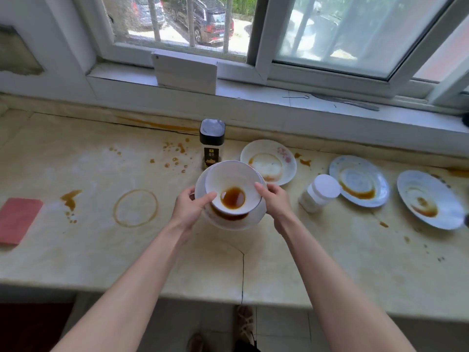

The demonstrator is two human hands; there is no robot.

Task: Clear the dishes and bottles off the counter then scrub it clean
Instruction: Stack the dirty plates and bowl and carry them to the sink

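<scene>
Both hands grip the stack: left hand (189,210) and right hand (272,201) hold a sauce-pooled bowl (232,190) on a plate (236,221) above the stained counter (127,250).

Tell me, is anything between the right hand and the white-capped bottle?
Nothing visible: only stained counter separates the right hand from the white-capped bottle. But that hand is occupied; with the left hand it holds the stacked dishes, the top bowl containing brown liquid.
</scene>
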